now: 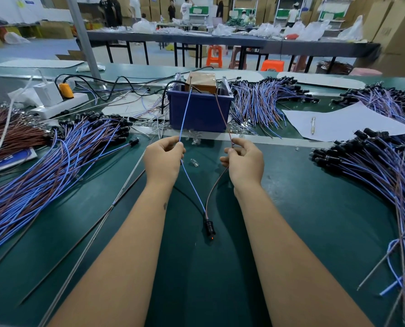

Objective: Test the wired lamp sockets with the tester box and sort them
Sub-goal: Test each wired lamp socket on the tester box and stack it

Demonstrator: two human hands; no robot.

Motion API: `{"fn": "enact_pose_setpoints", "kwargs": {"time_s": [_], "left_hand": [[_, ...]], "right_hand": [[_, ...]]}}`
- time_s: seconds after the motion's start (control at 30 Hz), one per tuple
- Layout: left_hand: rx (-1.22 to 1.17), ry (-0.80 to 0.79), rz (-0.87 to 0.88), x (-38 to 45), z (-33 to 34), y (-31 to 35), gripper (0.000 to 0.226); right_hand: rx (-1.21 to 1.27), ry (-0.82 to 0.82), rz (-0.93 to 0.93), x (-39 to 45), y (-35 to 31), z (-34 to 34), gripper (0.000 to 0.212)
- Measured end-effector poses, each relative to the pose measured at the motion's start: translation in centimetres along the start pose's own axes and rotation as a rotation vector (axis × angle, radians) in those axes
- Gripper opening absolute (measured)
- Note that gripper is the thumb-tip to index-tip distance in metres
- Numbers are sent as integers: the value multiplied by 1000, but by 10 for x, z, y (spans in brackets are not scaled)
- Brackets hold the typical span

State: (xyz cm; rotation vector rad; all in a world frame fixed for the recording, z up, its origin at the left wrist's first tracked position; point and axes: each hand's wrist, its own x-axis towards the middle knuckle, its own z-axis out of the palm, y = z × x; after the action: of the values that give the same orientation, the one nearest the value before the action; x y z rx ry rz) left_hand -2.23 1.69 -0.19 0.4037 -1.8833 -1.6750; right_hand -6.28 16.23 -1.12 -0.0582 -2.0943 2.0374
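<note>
Low at centre frame, small black lamp socket [209,227] lying on the dark green desk [303,232], tiny orange glow at its near tip, thin blue wire [192,185] and thin brown wire [214,185] rising from it in a V. Above, left hand [163,159] with fingers curled, pinching the blue wire between thumb and forefinger; right hand [244,160] likewise curled, pinching the brown wire. Between the hands, small clear glass bulb [194,162] loose on the desk. Both wires running on up to the blue plastic bin [200,110] at upper centre, brown tester box [202,81] sitting inside it; wire ends reaching its top, contact too small to tell. Left of frame, big fanned heap of blue-and-brown wired sockets [55,161]; right of frame, another such heap [374,171] curving down the edge. Upper right, white paper sheet [338,121] with a clear pen [313,125] on it. Upper left, white power strip [59,103] carrying a white adapter and a yellow plug.
</note>
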Motion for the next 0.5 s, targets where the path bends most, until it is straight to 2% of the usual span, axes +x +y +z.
{"fn": "enact_pose_setpoints", "kwargs": {"time_s": [0.2,0.5], "left_hand": [[-5,4,10,-1,0,-1,21],[3,11,37,-3,-1,1,27]], "right_hand": [[0,12,5,-1,-1,-1,30],[-24,18,-1,-1,-2,-1,29]]}}
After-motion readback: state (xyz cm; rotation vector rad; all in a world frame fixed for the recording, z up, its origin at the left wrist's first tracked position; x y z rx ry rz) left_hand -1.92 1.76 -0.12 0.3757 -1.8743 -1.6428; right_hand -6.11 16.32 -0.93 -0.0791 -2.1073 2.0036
